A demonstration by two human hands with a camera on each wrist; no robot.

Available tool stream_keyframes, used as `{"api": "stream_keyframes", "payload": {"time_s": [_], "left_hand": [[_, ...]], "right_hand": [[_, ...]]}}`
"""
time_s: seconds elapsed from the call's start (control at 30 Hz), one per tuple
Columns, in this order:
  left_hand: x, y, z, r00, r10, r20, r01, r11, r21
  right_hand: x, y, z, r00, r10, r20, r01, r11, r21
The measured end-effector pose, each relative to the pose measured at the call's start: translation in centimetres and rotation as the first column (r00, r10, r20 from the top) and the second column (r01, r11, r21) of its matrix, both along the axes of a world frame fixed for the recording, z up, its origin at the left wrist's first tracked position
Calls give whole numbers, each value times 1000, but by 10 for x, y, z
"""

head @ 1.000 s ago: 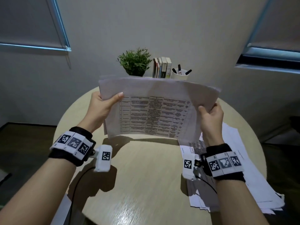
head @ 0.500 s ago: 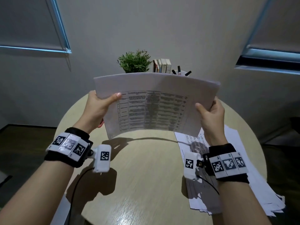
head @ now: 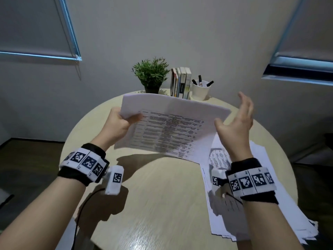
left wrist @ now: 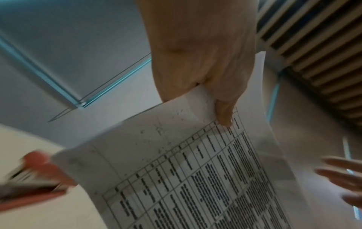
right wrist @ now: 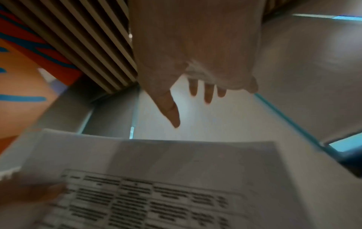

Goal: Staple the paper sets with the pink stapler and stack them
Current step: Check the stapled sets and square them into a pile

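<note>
The left hand (head: pixel 117 126) pinched the paper set (head: pixel 173 127) at its left edge, thumb on the printed face, and held it tilted above the middle of the round table (head: pixel 162 204). The right hand (head: pixel 236 123) was off the sheets, just beside their right edge, fingers straight and spread. The pink stapler (left wrist: pixel 37 184) appeared blurred in the left wrist view, lying on the table beneath the set's corner. A loose paper pile (head: pixel 266 210) lay at the table's right edge.
</note>
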State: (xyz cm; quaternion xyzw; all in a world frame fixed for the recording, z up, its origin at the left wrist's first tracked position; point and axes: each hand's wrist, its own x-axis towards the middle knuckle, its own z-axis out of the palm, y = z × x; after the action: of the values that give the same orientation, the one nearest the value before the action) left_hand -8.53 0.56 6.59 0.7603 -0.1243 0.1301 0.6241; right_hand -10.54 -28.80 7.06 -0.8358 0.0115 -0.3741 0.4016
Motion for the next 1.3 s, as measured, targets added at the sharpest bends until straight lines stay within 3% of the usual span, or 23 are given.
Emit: {"api": "stream_keyframes", "payload": {"time_s": [0.1,0.17,0.27,0.37,0.43,0.5,0.57,0.63,0.77,0.87,0.97,1.1,1.17,1.27,1.3], "left_hand": [[-5,-8,28,990,-45,131,26,990,142],[-8,-12,45,978,-91,186,52,977,207],[-5,-12,64,953,-32,302,-30,980,199],[8,-2,65,872,292,393,-363,925,117],[11,7,58,908,370,195,-393,915,92],[9,6,49,958,271,-87,-261,958,119],[10,4,36,950,128,-285,-98,989,115],[14,5,22,919,20,-395,-8,999,33],[25,15,-10,870,106,-481,-6,979,205],[24,22,-36,803,192,-564,55,918,392],[23,29,-61,783,344,-519,95,758,645],[24,32,-72,769,415,-486,117,655,746],[25,31,-69,765,457,-454,106,606,789],[33,24,-68,825,505,-254,-29,485,874],[33,16,-64,851,479,-213,-77,516,853]], "right_hand": [[1,18,24,993,76,-92,-101,947,-305],[9,28,29,981,105,-160,-159,912,-379],[19,34,30,967,204,-152,-233,950,-207],[22,34,35,977,211,-30,-211,977,-13],[21,33,37,974,226,3,-225,967,122],[20,35,34,966,256,-28,-240,936,257],[20,38,28,956,282,-86,-228,891,392],[19,44,14,935,298,-190,-164,842,513],[28,50,-41,844,353,-404,-13,766,642],[31,42,-69,798,322,-509,75,785,615],[33,22,-78,814,248,-525,137,797,588],[37,-17,-80,831,149,-535,207,810,548],[37,-41,-81,811,31,-584,295,841,454],[30,-76,-83,671,-213,-711,445,882,156],[26,-85,-84,613,-264,-745,461,885,66]]}}
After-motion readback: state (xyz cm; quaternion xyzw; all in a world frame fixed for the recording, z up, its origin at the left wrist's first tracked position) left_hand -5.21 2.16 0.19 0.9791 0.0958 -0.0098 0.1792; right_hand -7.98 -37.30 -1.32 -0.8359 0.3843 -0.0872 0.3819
